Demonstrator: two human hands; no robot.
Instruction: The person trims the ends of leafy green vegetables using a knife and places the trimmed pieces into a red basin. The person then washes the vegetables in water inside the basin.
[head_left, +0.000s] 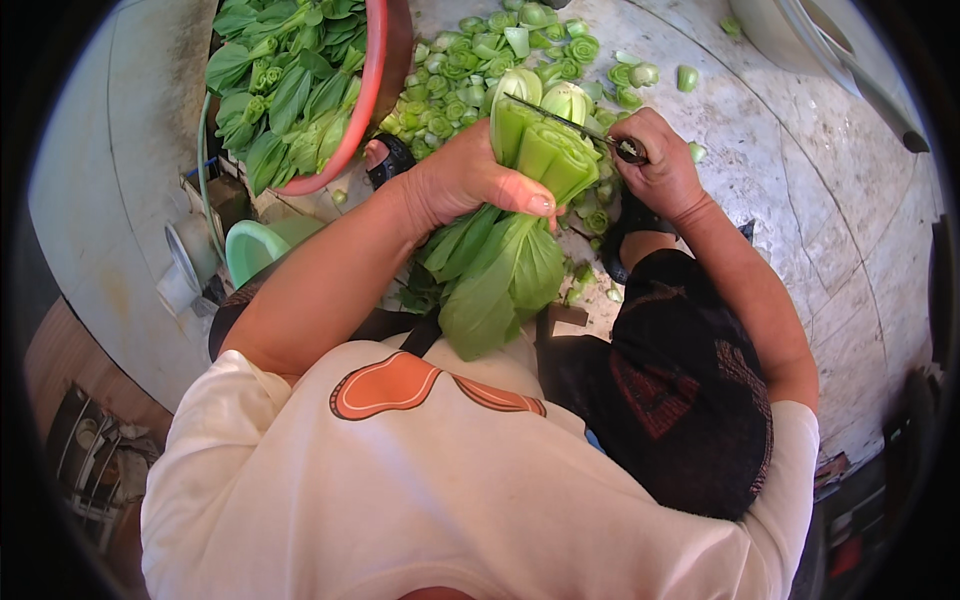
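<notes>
My left hand is wrapped around a bunch of green bok choy, its pale stalk ends pointing away from me and its leaves hanging towards my lap. In my right hand is the dark handle of a knife. Its thin blade lies across the stalks near their base ends, pointing to the left; how deep it sits in them I cannot tell. Beyond the bunch, a heap of cut bok choy bases covers the floor between my feet.
A red-rimmed basin full of bok choy leaves stands at the far left. Nearer are a mint-green bucket and a white plastic container. A pale bucket stands far right on the stained floor. A hose runs beside the basin.
</notes>
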